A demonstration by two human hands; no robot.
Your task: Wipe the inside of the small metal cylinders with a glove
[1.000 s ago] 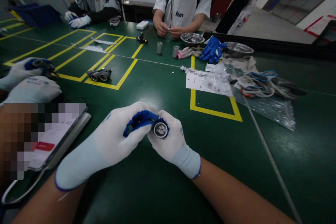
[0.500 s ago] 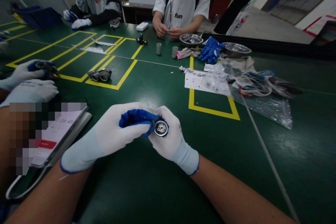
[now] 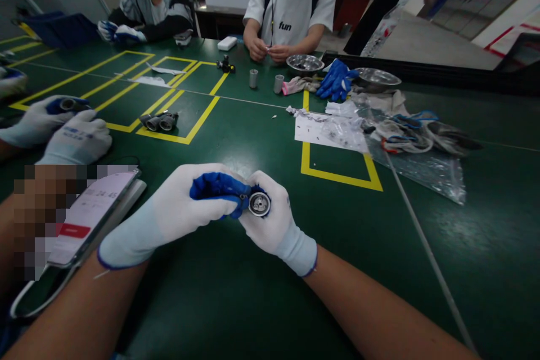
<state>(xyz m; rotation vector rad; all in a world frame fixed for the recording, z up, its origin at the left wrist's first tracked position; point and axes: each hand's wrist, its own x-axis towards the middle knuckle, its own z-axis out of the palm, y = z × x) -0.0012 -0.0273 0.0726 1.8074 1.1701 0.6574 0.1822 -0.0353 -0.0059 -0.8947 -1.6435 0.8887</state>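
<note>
Wrapped in my right hand [image 3: 272,216], which wears a white glove with blue palm coating, is a metal cylinder [image 3: 259,204]. Its round open end faces me, showing a silver rim and small round fittings inside; the rest is hidden by the glove. Just left of that end, my left hand [image 3: 206,194], gloved alike, is closed in a pinch. A small dark part [image 3: 243,197], too small to name, shows at its thumb and fingertips, beside the cylinder's rim. Both hands are above the green table [image 3: 236,304].
Left, a phone [image 3: 86,219] lies near a co-worker's gloved hands [image 3: 80,138]. Joined grey cylinders [image 3: 160,121] sit inside yellow tape. Further back stand two grey cups [image 3: 253,79], [image 3: 278,84] and a metal bowl [image 3: 304,63]. Right are paper [image 3: 310,129], gloves [image 3: 337,80] and a plastic bag [image 3: 439,177].
My left fingertips have drawn slightly left from the cylinder's rim, and the small dark part now shows in them. The co-worker's nearer hand at left has moved right and up.
</note>
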